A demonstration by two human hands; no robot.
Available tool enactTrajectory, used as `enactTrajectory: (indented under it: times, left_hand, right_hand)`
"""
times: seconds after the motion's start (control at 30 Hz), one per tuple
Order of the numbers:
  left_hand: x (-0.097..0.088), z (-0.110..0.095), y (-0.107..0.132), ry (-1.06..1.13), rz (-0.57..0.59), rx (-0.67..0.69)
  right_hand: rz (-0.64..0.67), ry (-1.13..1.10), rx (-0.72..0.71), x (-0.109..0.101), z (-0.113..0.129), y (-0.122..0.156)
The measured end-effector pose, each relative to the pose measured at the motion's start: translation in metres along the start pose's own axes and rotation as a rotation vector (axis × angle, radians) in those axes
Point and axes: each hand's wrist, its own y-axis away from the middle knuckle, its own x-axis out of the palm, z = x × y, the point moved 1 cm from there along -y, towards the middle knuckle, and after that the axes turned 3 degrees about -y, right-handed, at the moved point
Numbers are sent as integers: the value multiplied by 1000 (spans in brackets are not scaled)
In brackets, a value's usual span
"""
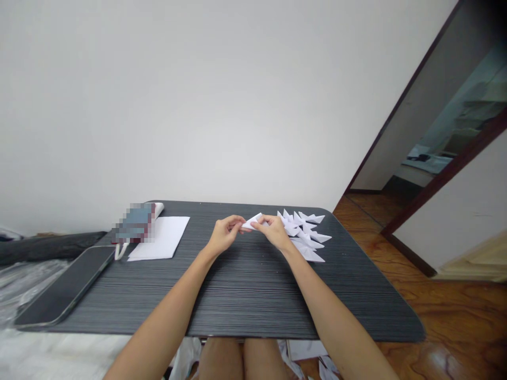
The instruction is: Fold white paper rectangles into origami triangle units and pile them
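Observation:
Between my two hands, just above the dark table, is a piece of folded white paper [252,220]. My left hand [227,232] pinches its left end with thumb and fingers. On the other side, my right hand [274,230] grips the right part, and its fingers hide some of the folds. Right beside my right hand lies a group of folded white paper shapes [311,240] with pointed ends, several of them overlapping. A stack of flat white paper sheets [170,237] rests on the table to the left of my left hand.
The dark, wood-grained table [245,301] stands against a white wall. A phone [67,287] lies at its left edge, near a blurred-out object [134,222] with a white strap. More white paper pieces [327,367] are on the floor below. A doorway opens at the right.

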Motion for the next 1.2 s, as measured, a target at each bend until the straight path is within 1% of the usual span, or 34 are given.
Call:
enactTrajectory:
  times: [0.13, 0.23, 0.4, 0.6, 0.77, 0.93, 1.1, 1.2]
  left_hand:
    - [2, -4, 0, 48, -2, -30]
    - [4, -3, 0, 60, 4, -55]
    - [7, 2, 2, 59, 54, -65]
    - [4, 1, 3, 30, 125, -27]
    - [5, 3, 0, 75, 85, -97]
    - [8, -2, -1, 146, 78, -149]
    - [10, -2, 1, 153, 73, -161]
    - [11, 0, 1, 155, 53, -185]
  right_hand:
    - [-24, 8, 27, 1, -1, 0]
    - [-44, 5, 36, 1, -1, 0]
    - [-42, -16, 37, 3, -2, 0]
    - [-70, -5, 2, 3, -5, -1]
    - [-88, 45, -16, 3, -5, -1]
    - [-98, 76, -28, 4, -4, 0]
    - [-103, 66, -28, 7, -1, 1]
    - [-99, -22, -9, 8, -1, 1]
